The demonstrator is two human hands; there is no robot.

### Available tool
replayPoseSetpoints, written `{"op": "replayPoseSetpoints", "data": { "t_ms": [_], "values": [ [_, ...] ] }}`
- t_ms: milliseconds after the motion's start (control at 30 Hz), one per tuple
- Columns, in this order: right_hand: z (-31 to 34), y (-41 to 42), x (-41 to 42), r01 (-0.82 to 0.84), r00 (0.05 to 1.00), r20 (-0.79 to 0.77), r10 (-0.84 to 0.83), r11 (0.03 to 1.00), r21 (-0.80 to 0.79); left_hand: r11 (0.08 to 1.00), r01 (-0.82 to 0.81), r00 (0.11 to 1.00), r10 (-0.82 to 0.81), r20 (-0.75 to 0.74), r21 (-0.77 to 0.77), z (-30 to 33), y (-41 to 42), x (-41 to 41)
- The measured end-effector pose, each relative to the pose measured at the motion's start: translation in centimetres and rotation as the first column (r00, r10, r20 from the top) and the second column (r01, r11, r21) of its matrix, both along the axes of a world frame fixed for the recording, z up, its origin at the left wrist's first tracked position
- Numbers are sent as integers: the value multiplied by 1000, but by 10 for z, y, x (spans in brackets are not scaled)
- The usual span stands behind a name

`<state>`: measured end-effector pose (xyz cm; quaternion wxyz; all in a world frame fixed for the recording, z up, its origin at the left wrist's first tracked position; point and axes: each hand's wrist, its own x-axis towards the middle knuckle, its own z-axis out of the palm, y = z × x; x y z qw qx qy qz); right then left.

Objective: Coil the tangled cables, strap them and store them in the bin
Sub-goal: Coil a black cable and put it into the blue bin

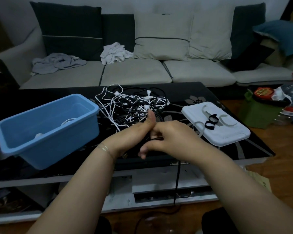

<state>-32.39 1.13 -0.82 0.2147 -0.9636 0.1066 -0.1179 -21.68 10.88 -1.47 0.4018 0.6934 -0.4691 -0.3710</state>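
A tangle of white and black cables (134,103) lies on the black coffee table behind my hands. My left hand (134,134) is curled round a black cable (177,179), thumb pointing up. My right hand (171,137) meets it and pinches the same cable, whose free length hangs down past the table's front edge. A blue plastic bin (46,132) stands at the left with a white coiled cable (67,123) inside. On the right a white lid (227,137) carries black straps (211,122) and pale straps (227,122).
The table (210,93) has a glossy black top with a flower pattern. Behind it stands a grey sofa (135,71) with cushions and crumpled cloths. Bags and bottles (276,102) crowd the floor at the right. A lower shelf shows under the table.
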Motion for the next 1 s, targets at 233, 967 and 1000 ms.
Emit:
{"op": "replayPoseSetpoints", "data": {
  "t_ms": [233,967,1000],
  "values": [
    [-4,-21,2,-63,994,104,28,933,353,972,219,973,-224,-55,-84,-7,1,18],
    [-13,-45,8,-275,950,310,30,549,789,948,260,842,-316,-437,-185,2,9,11],
    [-17,-42,10,-289,944,331,7,510,811,950,220,840,-300,-453,-222,1,10,10]
  ]
}}
